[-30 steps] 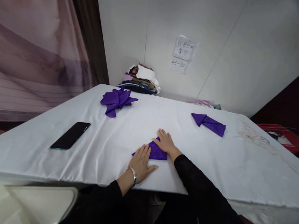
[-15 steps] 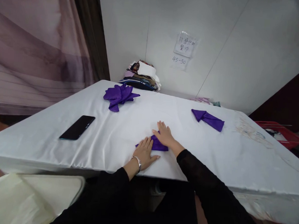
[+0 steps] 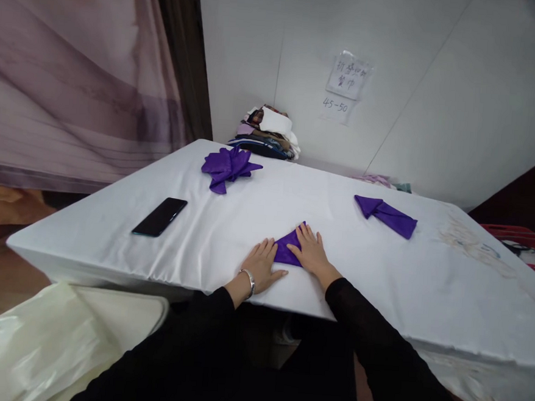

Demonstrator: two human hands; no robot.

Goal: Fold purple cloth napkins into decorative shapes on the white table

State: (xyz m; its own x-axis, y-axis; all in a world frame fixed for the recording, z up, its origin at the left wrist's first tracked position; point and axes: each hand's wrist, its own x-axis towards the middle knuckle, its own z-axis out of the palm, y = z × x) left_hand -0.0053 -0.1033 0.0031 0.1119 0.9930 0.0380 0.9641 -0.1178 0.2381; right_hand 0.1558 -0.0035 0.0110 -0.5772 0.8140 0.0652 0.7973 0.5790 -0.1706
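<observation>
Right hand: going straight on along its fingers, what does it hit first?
Probably the stack of folded clothes at the far side, after the right hand crosses white tablecloth. It might first clip the many-pointed purple cloth at its right tip; the exact line and depth are unclear.

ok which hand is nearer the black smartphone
Left. The left hand lies right of the black smartphone, at the left side of the purple napkin; the right hand is farther right, on the napkin's right side.
</observation>
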